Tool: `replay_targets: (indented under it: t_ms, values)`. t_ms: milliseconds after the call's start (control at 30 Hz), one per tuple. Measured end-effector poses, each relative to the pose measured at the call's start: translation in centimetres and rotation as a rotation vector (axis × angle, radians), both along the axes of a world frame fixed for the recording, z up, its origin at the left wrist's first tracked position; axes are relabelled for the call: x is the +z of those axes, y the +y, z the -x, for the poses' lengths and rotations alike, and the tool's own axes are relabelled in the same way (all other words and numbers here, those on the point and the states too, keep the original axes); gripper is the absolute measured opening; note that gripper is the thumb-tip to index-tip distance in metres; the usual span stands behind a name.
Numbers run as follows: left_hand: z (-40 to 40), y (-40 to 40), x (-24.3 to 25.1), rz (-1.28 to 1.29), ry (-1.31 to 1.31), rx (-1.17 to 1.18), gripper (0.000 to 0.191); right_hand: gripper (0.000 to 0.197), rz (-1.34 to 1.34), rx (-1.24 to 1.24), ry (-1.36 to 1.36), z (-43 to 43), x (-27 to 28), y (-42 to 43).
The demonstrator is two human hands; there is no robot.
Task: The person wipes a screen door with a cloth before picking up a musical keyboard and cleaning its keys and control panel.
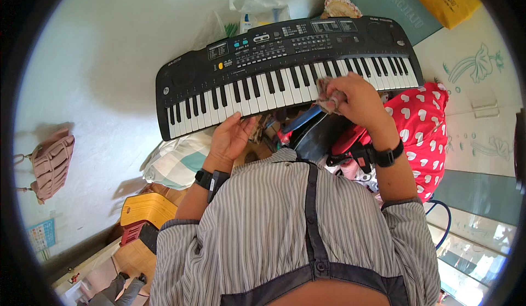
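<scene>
A black electronic keyboard (263, 65) is tilted in front of me, its white and black keys facing up towards me. Under its front edge, left of centre, my left hand (232, 137) grips the rim, with the thumb showing at the keys and the other fingers partly hidden. My right hand (355, 98) pinches a crumpled brown-grey cloth (327, 94) against the front of the white keys, right of centre. Buttons and a printed panel run along the keyboard's upper part. Both wrists wear black straps.
Behind the keyboard stand a clear plastic bag (259, 4) and a frilled item (341, 6). A red heart-patterned cushion or bundle (419, 141) lies right, by a white cabinet (472, 96). A checked fabric bundle (176, 160) and a wooden chair back (146, 209) are left. A pink bag (53, 164) hangs on the wall.
</scene>
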State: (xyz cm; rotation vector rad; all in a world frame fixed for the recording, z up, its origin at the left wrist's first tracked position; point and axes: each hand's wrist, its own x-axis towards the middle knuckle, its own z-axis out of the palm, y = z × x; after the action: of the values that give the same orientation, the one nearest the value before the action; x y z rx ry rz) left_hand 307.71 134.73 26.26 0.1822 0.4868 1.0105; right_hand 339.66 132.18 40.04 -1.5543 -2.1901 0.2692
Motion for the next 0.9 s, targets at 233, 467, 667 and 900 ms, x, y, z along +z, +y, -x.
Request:
replay_targets:
  t_ms: [233, 467, 667, 900]
  values:
    - [-0.2, -0.3, 0.4, -0.013, 0.012, 0.008, 0.030, 0.029, -0.270, -0.105, 0.162, -1.4, 2.0, 0.8]
    - [-0.8, -0.1, 0.7, -0.037, 0.008, 0.011, 0.027, 0.028, -0.240, -0.059, -0.093, 0.4, -1.1, 3.4]
    - [-0.2, -0.1, 0.4, 0.000, 0.011, 0.007, 0.030, 0.031, -0.007, 0.054, -0.025, -0.1, -0.2, 0.5]
    - [-0.5, -0.4, 1.2, -0.047, 0.012, -0.004, 0.031, 0.029, -0.075, 0.015, 0.190, -0.9, 0.8, -1.3]
